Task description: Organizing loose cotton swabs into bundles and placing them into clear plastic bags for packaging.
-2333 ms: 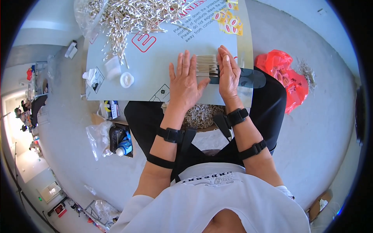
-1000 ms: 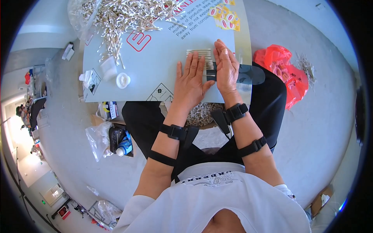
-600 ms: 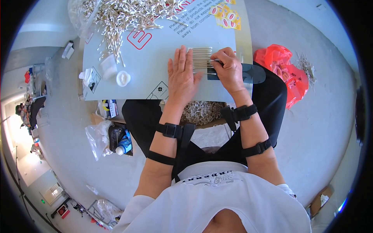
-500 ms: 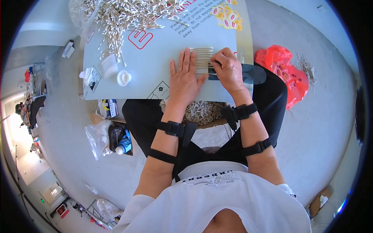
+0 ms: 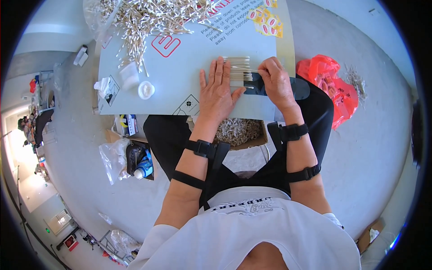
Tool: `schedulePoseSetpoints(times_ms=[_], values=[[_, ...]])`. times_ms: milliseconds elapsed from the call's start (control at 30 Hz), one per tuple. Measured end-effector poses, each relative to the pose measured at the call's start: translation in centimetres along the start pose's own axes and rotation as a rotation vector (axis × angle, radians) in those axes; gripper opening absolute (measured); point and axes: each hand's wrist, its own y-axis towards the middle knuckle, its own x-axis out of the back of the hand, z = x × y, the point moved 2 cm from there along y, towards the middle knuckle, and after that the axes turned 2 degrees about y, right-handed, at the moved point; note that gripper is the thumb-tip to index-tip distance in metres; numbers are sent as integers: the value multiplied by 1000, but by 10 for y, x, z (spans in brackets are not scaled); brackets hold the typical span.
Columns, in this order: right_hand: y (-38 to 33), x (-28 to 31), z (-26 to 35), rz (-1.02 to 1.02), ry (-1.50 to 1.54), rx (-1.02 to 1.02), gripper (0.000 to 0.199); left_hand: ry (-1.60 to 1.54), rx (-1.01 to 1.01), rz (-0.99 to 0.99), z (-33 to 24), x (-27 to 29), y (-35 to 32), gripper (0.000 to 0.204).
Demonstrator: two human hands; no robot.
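My left hand (image 5: 217, 92) lies flat on the pale board (image 5: 180, 72), fingers stretched forward. Beside its fingers, cotton swabs (image 5: 240, 63) lie side by side in a row, their left ends partly hidden. My right hand (image 5: 276, 83) is closed in a pinch just right of that row. One thin swab (image 5: 251, 70) slants out of the row and reaches its fingertips. A dark see-through strip (image 5: 257, 86) runs beneath the right hand and past the board's right edge. Near my left thumb a single swab tip rests on the strip.
A big heap of swabs (image 5: 148, 18) covers the far left. Nearer are a small white round tub (image 5: 146, 90) and yellow-white packets (image 5: 268, 22) at far right. Under the board's front edge stands a box of swabs (image 5: 238, 130). A red bag (image 5: 335, 90) sits on the floor.
My right hand has drawn back to the right from the row, uncovering more of the dark strip. The left hand stays flat in nearly the same place.
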Motion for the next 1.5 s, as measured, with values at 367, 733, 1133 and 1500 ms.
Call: schedulePoseSetpoints(times_ms=[367,733,1133,1500], values=[[-31,26,27,308,304,-75,8,-223,25,-477,65,9,41,54],[-48,-1,37,538,96,66,7,-57,-182,-332,74,26,142,22],[-54,-7,41,543,-41,157,8,-176,-150,-141,22,1,109,6],[-16,-44,4,-451,707,-220,32,-952,214,-449,26,-11,50,35]])
